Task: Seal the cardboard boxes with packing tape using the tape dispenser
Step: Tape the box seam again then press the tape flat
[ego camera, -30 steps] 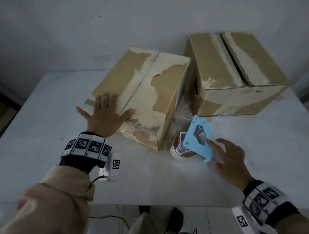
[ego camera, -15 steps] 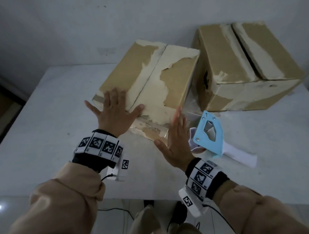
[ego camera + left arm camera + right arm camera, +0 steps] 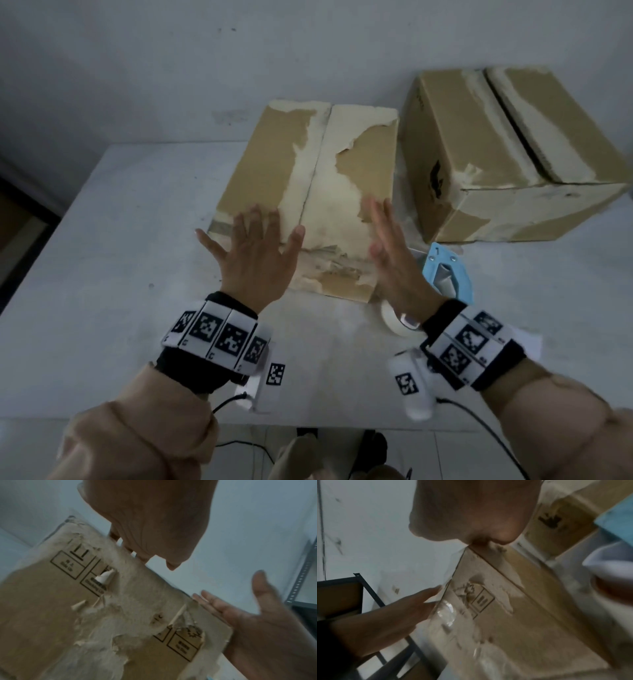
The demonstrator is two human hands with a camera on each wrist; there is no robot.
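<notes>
In the head view a near cardboard box (image 3: pixel 308 192) sits at the centre of the frame on a white table (image 3: pixel 120 240), its two top flaps meeting in a seam that runs from the upper middle down toward the lower middle. The brown paper skin is torn away along that seam and across the near edge, leaving pale ragged patches. The left hand (image 3: pixel 255 255) lies with fingers spread and straight at the box's lower-left corner, fingers on the top face, palm over the near edge; it grips nothing. The right hand (image 3: pixel 394 253) stands edge-on, fingers straight and together, at the box's lower-right corner, released and holding nothing; whether it touches the side wall cannot be told.

A second cardboard box (image 3: pixel 507 154) fills the upper right, just beside the first with only a narrow gap between their facing walls; its top flaps stand slightly apart along a dark slot. The blue tape dispenser (image 3: pixel 447 274) lies on the table at centre right, in the pocket below the second box and just right of the right wrist, its tape roll (image 3: pixel 394 318) partly hidden behind that wrist.

Bare table spreads wide across the left of the frame to the table's left edge, and along the bottom in front of the near box.
</notes>
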